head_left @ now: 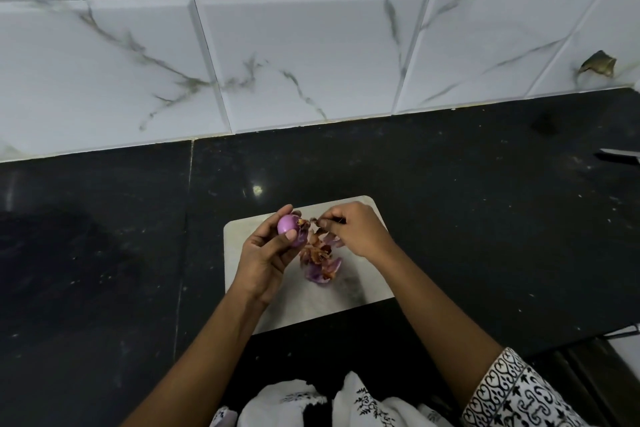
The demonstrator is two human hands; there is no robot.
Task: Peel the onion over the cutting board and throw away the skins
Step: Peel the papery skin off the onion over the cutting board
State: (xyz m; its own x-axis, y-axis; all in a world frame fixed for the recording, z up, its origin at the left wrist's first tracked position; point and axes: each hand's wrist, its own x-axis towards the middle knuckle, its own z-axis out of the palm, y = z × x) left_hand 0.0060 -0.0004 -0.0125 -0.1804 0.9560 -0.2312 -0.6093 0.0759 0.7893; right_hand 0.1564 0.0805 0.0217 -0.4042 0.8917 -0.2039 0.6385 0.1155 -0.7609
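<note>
**A:** what's nearest the camera?
**B:** a patterned sleeve point(512, 388) is showing on the right arm, and both arms are reaching out over the board point(374, 288).
**A:** and the hands?
**B:** left hand point(266, 253) is curling round the onion point(290, 229), holding it up over the board's left part with the thumb lying across the purple flesh. Right hand point(356, 232) is pinching a dry strip point(317, 221) just beside the onion. Can't tell whether it's attached, tbh.
**A:** skins?
**B:** a pile of skins point(320, 262) is lying on the board, right below the hands.
**A:** further back?
**B:** the board is sitting on a dark bench point(104, 253), and a marbled tile wall point(311, 45) is running behind it.
</note>
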